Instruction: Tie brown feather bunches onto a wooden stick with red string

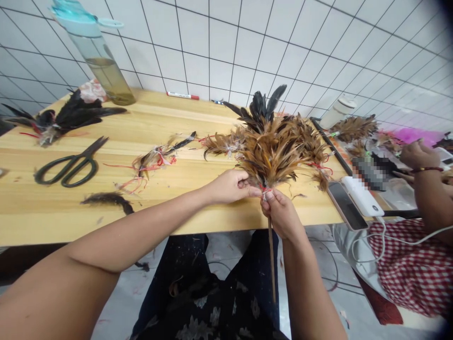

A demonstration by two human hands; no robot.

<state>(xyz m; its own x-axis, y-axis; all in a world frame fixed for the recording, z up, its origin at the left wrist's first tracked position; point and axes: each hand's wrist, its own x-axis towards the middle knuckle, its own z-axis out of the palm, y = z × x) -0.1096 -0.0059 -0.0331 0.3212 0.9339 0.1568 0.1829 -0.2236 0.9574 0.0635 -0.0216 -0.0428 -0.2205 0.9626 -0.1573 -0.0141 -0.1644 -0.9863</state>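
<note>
A dense bundle of brown and black rooster feathers (272, 151) fans upward above a thin wooden stick (272, 259). Red thread (265, 190) binds the bundle's base to the stick. My right hand (279, 212) grips the stick at that binding, and my left hand (226, 186) pinches the base of the feathers from the left. Black-handled scissors (69, 163) lie on the table to the left, near a loose feather strip tangled in red thread (152, 160) and a dark feather tuft (109, 200).
The wooden table (53, 212) holds a black feather pile (71, 118), a water bottle (106, 61), a marker (182, 96), a phone (346, 205) and a white power bank (361, 196). A co-worker's hand (419, 156) works among feathers at right, beyond the table's corner.
</note>
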